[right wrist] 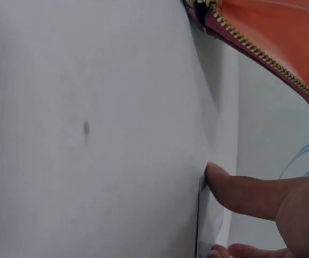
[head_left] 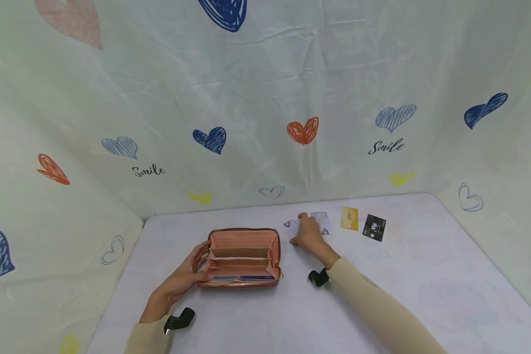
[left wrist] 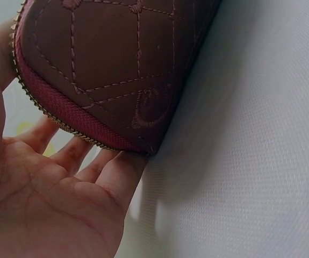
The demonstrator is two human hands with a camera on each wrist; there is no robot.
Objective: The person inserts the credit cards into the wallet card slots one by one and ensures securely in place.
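Observation:
An unzipped pink zip-around wallet (head_left: pixel 243 239) stands on the table, its compartments facing up. My left hand (head_left: pixel 181 280) grips its left end, thumb at the front edge and fingers behind. In the left wrist view, the wallet's quilted brown outside (left wrist: pixel 111 48) and zipper rest against the fingers. Blue-edged cards (head_left: pixel 256 278) sit in the front slot. To the wallet's right, my right hand (head_left: pixel 310 233) pinches a whitish card (head_left: pixel 290 225) by its edges. The right wrist view shows this card (right wrist: pixel 208 220) nearly edge-on between thumb and fingers, close to the tabletop.
Another pale card (head_left: pixel 322 220) lies just behind the right hand, partly covered by it. Farther right are a yellow card (head_left: pixel 349 218) and a black VIP card (head_left: pixel 374 227). A heart-printed curtain (head_left: pixel 256 98) hangs along the table's back edge.

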